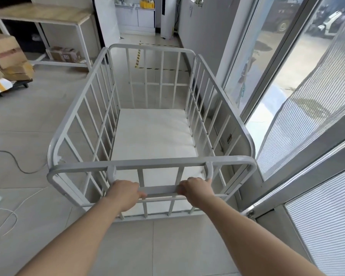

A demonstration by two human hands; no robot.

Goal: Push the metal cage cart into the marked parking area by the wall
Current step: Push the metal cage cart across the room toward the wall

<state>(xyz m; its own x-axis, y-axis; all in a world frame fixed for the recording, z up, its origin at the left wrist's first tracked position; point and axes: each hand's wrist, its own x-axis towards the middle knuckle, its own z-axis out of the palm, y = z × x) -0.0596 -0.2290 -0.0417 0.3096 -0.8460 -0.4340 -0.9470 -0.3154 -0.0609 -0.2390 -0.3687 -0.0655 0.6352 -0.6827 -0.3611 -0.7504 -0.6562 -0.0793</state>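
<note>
A white metal cage cart (79,104) with barred sides and a white floor panel stands on the tiled floor straight in front of me. My left hand (126,191) and my right hand (195,188) both grip its horizontal handle bar (159,190) on the near side. Beyond the cart's far end, yellow-and-black striped tape (138,57) marks a rectangle on the floor beside the grey wall (201,24). The cart's far panel hides part of the marked area.
Glass doors and window frames (287,100) run close along the cart's right side. A white table (42,14) with boxes under it stands at the left back. Stacked cardboard boxes on a dolly (8,58) sit far left. Cables (14,164) lie on the left floor.
</note>
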